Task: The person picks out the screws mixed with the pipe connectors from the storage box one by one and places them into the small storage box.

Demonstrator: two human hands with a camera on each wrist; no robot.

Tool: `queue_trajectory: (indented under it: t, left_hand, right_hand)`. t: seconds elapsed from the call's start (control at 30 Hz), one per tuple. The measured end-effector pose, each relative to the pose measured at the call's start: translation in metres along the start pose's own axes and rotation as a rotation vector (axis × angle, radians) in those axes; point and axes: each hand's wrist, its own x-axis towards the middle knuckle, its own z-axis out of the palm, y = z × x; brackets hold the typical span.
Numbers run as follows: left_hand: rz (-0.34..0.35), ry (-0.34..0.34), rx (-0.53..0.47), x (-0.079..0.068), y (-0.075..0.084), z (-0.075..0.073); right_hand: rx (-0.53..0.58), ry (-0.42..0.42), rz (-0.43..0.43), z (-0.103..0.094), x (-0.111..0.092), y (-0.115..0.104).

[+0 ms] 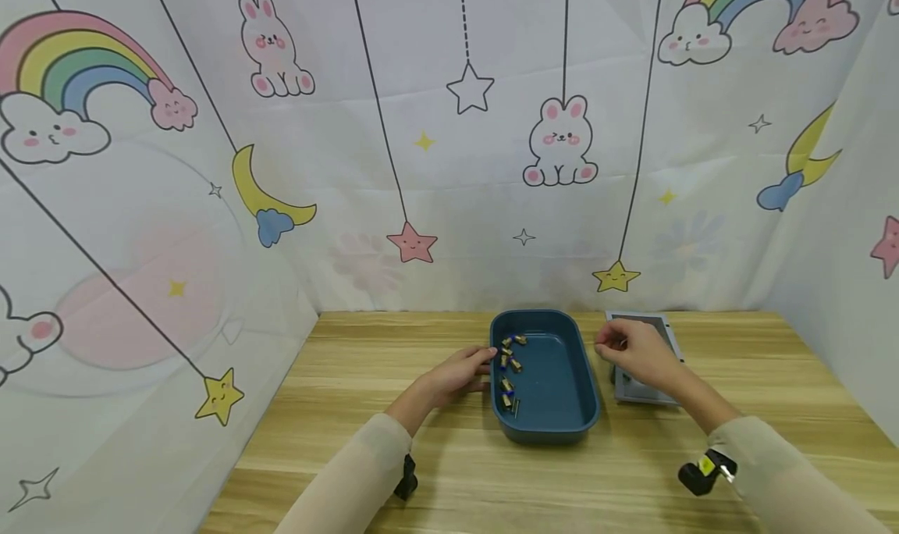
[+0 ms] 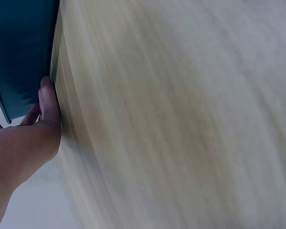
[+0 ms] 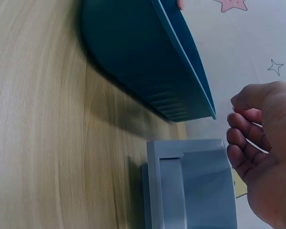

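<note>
A dark blue bin (image 1: 555,378) stands on the wooden table. Along its left inner side lie several small brass-coloured fittings (image 1: 507,384), some with blue bands, and thin metal pins (image 1: 516,408). My left hand (image 1: 456,374) grips the bin's left wall, one fingertip over the rim and other fingers low along the outside. To the right of the bin, my right hand (image 1: 639,350) hovers over a grey box (image 1: 642,393), partly covering it. In the right wrist view its fingers are curled, with thumb and index tips close together; nothing shows between them.
The wooden table (image 1: 365,347) runs back to a white patterned curtain (image 1: 477,175), which also closes off both sides. A black wrist camera (image 1: 698,475) sits below the right sleeve, another (image 1: 406,479) below the left. Grey box and bin stand close side by side.
</note>
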Motion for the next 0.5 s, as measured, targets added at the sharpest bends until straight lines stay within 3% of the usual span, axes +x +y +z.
queue_trajectory:
  t: [0.5]
  left_hand:
    - [0.003, 0.003, 0.016, -0.001, 0.001, 0.000]
  right_hand:
    - [0.047, -0.025, 0.004, 0.013, 0.006, -0.009]
